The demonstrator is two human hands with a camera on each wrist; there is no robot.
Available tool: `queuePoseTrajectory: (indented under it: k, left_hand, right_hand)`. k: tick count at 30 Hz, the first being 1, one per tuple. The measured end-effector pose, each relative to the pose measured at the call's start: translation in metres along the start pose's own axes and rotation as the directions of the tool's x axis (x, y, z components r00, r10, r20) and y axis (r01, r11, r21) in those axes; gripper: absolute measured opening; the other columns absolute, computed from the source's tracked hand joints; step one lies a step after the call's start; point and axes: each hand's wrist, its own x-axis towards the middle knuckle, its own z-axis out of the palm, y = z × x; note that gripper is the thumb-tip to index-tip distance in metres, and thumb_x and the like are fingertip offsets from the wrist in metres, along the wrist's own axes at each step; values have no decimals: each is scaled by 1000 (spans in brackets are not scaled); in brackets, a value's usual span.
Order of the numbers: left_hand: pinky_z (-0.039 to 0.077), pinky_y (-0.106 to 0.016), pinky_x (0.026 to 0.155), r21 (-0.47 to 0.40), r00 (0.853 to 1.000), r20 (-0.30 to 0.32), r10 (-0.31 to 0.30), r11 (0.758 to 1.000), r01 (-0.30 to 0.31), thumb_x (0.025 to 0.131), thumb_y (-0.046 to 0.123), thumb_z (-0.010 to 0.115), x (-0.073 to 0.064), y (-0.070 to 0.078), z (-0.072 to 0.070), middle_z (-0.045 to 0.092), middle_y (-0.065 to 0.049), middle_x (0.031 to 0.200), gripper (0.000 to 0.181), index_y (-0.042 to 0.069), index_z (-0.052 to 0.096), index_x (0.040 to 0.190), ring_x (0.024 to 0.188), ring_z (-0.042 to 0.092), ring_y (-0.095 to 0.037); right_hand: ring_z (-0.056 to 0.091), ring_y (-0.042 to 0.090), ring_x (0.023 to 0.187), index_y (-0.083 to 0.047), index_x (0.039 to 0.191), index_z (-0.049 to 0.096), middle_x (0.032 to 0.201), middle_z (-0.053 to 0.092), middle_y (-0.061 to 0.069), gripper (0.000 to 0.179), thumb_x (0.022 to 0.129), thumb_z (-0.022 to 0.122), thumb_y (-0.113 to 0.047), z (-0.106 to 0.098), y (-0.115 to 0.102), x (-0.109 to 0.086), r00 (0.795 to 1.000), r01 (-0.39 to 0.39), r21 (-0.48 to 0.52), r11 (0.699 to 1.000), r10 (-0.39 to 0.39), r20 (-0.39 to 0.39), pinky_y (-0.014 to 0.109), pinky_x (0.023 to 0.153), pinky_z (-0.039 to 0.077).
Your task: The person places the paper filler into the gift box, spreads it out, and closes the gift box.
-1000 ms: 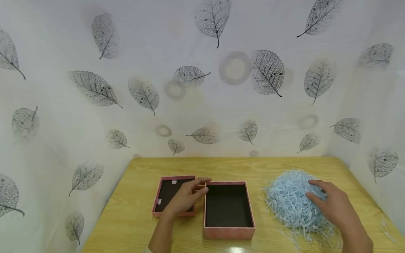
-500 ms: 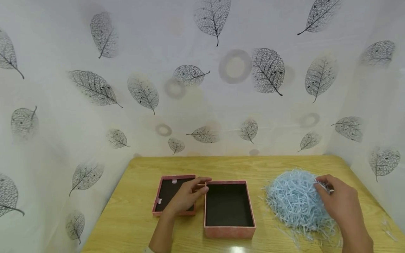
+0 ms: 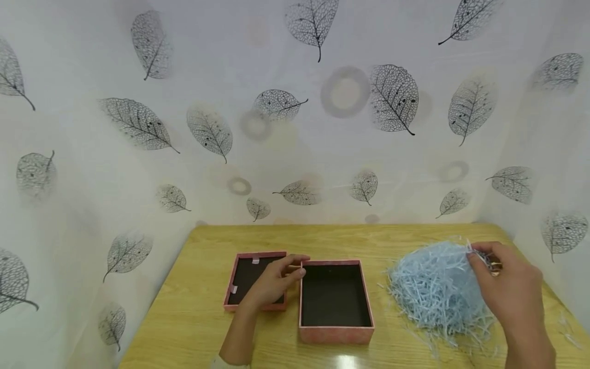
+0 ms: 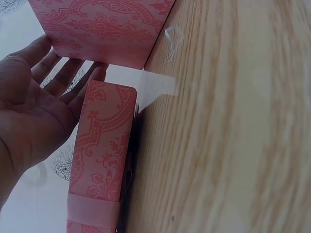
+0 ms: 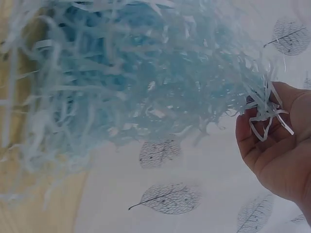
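A pink box (image 3: 336, 335) with a dark inside stands without its lid at the middle of the table's front. My left hand (image 3: 273, 282) touches its left side with loosely spread fingers; in the left wrist view those fingers (image 4: 63, 77) reach the patterned box wall (image 4: 102, 31). Left of the box, the lid (image 3: 249, 282) lies with its dark inside up, partly behind that hand. To the right is a heap of pale blue shredded paper (image 3: 433, 294). My right hand (image 3: 513, 292) pinches some strands at the heap's upper right, drawing them up between thumb and fingers.
The wooden table (image 3: 184, 328) meets a leaf-printed white cloth (image 3: 295, 154) at its back and sides. Stray paper strips (image 3: 569, 330) lie near the right edge. A loose strip (image 4: 170, 41) lies by the box in the left wrist view.
My right hand has closed on shredded paper and moved right and slightly up, pulling strands and stretching the heap's upper right side. The left hand has stayed at the box.
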Motion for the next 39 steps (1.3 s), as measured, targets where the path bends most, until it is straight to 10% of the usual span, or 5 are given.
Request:
queuePoseTrajectory:
  k: [24, 34, 39]
  left_hand:
    - [57, -46, 101, -87, 1000, -9, -12, 996, 11, 109, 29, 62, 0, 3, 3, 62, -8, 143, 42, 13, 61, 148, 125, 65, -29]
    - [56, -55, 102, -104, 1000, -2, -10, 995, 10, 109, 28, 63, 1, 3, 0, 62, -10, 141, 42, 13, 61, 148, 125, 64, -30]
    - [56, -55, 101, -106, 1000, -3, -25, 994, 24, 109, 28, 63, 2, 3, 0, 62, -11, 140, 42, 13, 61, 148, 122, 65, -29]
  right_hand:
    - [42, -25, 90, -3, 122, 74, 108, 73, 18, 25, 98, 73, -4, -35, -107, 54, 954, 296, 97, 950, -288, -89, 20, 78, 37]
    - [57, -15, 85, -8, 116, 78, 94, 66, -23, 20, 96, 75, -5, -46, -153, 66, 922, 387, 230, 893, -372, -108, 13, 75, 39]
    - [61, -8, 81, -9, 113, 79, 89, 67, -23, 18, 95, 75, -5, -52, -175, 68, 926, 377, 276, 884, -367, -90, 16, 63, 37]
